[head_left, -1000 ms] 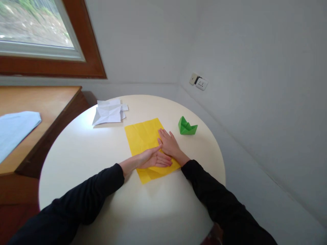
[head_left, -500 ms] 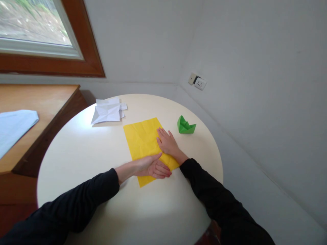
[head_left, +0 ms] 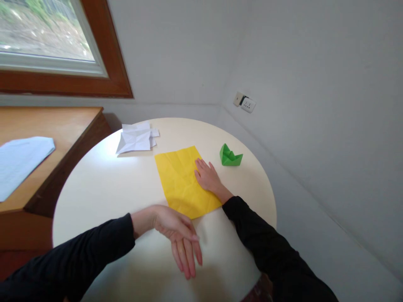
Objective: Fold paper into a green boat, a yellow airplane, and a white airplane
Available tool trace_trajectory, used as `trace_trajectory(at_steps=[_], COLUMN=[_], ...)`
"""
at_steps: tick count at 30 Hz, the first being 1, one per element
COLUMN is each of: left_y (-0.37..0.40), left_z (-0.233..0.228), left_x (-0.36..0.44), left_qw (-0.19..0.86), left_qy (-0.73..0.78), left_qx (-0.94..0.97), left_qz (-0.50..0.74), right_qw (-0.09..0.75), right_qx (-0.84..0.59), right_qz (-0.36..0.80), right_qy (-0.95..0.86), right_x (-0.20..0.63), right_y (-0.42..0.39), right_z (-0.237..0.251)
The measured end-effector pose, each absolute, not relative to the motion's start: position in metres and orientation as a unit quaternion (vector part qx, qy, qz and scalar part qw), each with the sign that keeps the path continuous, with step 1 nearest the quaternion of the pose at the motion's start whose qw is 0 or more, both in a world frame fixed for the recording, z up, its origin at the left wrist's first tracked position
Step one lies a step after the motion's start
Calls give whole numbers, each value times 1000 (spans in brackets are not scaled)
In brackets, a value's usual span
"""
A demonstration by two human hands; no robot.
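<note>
A creased yellow sheet of paper (head_left: 179, 180) lies spread on the round white table (head_left: 103, 188). My right hand (head_left: 208, 176) rests flat on the sheet's right side, fingers stretched out. Off the sheet's near edge, my left hand (head_left: 181, 239) is bent down at the wrist with its fingers extended and nothing in them; it seems to be above the tabletop. To the right of the sheet stands a folded green paper boat (head_left: 231, 157).
Folded white papers (head_left: 135, 138) lie at the table's back left. A wooden desk (head_left: 75, 121) on the left bears a pale blue folded item (head_left: 25, 161). Behind are walls, a brown-framed window (head_left: 122, 63) and a socket (head_left: 248, 105).
My left hand has moved off the yellow paper toward the near side of the table, its fingers now pointing down. My right hand has stayed on the sheet. The view has shifted slightly.
</note>
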State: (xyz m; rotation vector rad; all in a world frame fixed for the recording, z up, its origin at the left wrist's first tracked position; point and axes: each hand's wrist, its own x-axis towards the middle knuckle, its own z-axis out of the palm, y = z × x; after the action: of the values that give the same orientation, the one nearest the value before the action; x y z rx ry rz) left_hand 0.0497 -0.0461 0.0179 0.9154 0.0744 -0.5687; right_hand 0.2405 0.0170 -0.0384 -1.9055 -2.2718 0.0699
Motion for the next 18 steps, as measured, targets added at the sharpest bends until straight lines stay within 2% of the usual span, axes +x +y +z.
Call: trace_trajectory(at_steps=[1,3,5,6,8,9,13,18], left_y=[-39,-21,-3,4,12,13,11,13], left_z=[29,47,53,49,31,20,-22,-33], left_x=[46,42,47,51,63,68,81,81], left_qw=[863,844,720,614,318,270,184,68], left_qy=[31,97,229,308,445,465,500,520], left_qx=[460,527,625,689,818,827,837,848], left_qz=[-207,13,195,231,181,165,124,79], right_qw=[87,85,87,90,96,99,119,172], right_qx=[-641,-640,-639,-639,-641,-642,-651,-581], right_qz=[23,20,15,12,4,0,-28,-131], right_qy=[-762,-764,-764,-764,-762,-760,-749,-785], right_x=[240,240,238,237,235,234,231,225], right_y=[17,17,17,18,21,23,31,25], right_z=[-38,-38,-38,-38,-39,-39,-36,-29])
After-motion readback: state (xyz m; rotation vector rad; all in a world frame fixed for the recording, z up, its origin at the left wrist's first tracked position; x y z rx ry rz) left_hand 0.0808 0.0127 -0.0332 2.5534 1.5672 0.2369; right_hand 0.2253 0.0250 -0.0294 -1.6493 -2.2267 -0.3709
